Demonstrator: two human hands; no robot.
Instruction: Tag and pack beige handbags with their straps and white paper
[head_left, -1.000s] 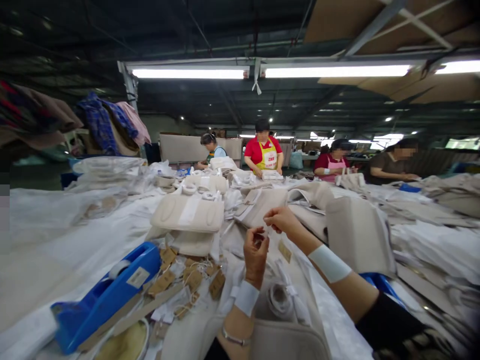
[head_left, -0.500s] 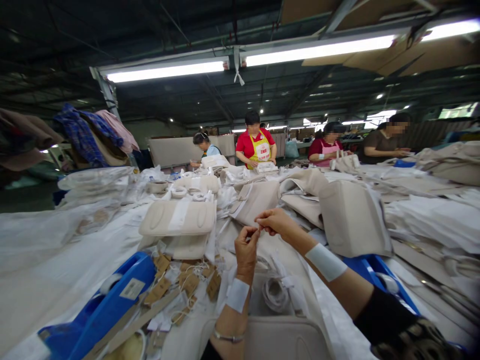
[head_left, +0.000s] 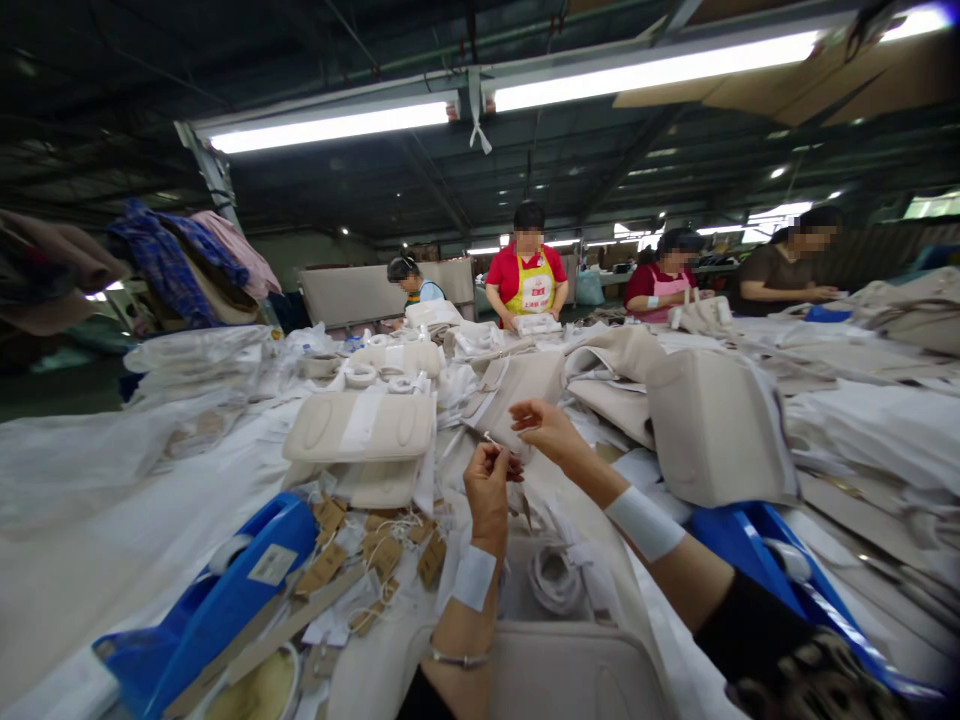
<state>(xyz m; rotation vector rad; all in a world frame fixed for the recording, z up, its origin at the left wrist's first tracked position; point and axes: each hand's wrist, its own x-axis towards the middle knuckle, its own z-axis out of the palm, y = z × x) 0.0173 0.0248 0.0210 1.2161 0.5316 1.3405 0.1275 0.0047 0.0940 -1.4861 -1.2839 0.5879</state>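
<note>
My left hand [head_left: 489, 495] is closed in a pinch above the beige bag, with a small whitish strip [head_left: 491, 438] poking up from its fingertips. What kind of thing the strip is, I cannot make out. Just right of it, my right hand [head_left: 551, 435] is apart from the left, fingers loosely spread and nothing visible in them. Below both hands lies a beige bag [head_left: 570, 665] with a white-wrapped coiled handle [head_left: 555, 580]. Brown cardboard tags [head_left: 382, 555] with white strings lie in a heap to the left.
Blue tape dispensers [head_left: 217, 600] [head_left: 772, 560] stand on either side. A round tub [head_left: 259, 690] sits at the lower left. Beige bags [head_left: 360, 425] [head_left: 712, 430] and white wrapping cover the table beyond. Several co-workers stand or sit at the far side; one wears a yellow apron [head_left: 534, 290].
My hands were together at the fingertips and have come apart. The right fingers have opened and lifted slightly, while the left still pinches, with a whitish strip now showing.
</note>
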